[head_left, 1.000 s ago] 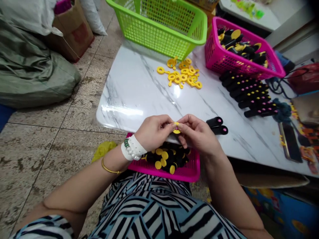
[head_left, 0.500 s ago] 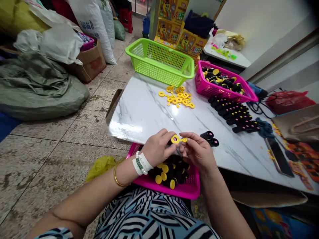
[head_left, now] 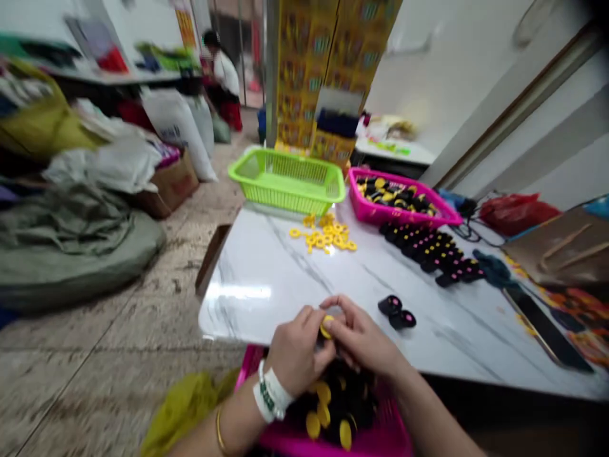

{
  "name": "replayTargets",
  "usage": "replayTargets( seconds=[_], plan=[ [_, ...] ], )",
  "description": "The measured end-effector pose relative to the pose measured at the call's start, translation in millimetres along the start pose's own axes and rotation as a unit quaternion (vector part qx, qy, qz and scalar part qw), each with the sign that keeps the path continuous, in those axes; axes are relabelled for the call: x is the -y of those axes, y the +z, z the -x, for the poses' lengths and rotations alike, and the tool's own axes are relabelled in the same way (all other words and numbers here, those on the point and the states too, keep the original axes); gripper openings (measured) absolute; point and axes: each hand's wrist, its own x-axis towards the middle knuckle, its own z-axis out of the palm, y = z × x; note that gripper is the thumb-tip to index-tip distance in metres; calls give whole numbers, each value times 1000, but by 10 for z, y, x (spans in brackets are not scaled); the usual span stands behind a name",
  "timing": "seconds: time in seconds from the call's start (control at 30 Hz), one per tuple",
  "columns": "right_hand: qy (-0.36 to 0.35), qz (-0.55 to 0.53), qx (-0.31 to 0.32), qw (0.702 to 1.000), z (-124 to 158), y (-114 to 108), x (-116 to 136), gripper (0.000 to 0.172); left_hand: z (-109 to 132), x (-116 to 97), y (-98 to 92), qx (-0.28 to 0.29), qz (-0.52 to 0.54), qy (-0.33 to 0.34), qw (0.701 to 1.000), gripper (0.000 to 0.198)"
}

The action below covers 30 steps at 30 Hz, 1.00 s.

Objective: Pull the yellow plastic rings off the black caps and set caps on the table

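Observation:
My left hand [head_left: 299, 344] is closed round a small black tube, mostly hidden by the fingers, with a yellow cap [head_left: 326, 326] at its end. Fingers of my right hand [head_left: 364, 336] are curled against that cap, the thumb lying on it. Below both hands, a pink basket [head_left: 397, 438] holds many black tubes with yellow caps [head_left: 323, 392]. Two black tubes with pink-dotted ends [head_left: 403, 318] lie on the table just right of my right hand. Farther off sits a loose pile of yellow ring-and-strap caps [head_left: 328, 236].
On the marble-patterned table [head_left: 266, 266] stand a green basket [head_left: 288, 202] and a second pink basket [head_left: 404, 219] of capped tubes. Rows of black tubes [head_left: 431, 251] and a phone [head_left: 547, 330] lie at right. Sacks [head_left: 76, 244] fill the left floor; a person [head_left: 223, 73] sits far back.
The view has tilted upward. My right hand has moved in against my left, and the yellow cap's small end, stretched out to the right before, is now folded over at the tube's end.

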Motion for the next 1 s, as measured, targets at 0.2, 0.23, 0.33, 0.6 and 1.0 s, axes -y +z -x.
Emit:
replayTargets(
  seconds=[0.2,0.23,0.33,0.6,1.0],
  plan=[
    [-102,134,-98,981,351,290,-535,32,567,88,294,-3,-109,112,988,25],
    [-86,138,-96,982,421,318,-653,35,667,73,322,13,-121,118,986,24],
    [-52,114,-127,984,593,328,-895,47,729,-20,205,42,-78,120,989,41],
    [-81,45,-235,968,632,329,-740,42,-1124,586,-615,1,-188,-8,982,35],
    [-123,89,-183,971,713,265,-633,25,-1463,1133,-657,49,-248,-52,966,23]
  ],
)
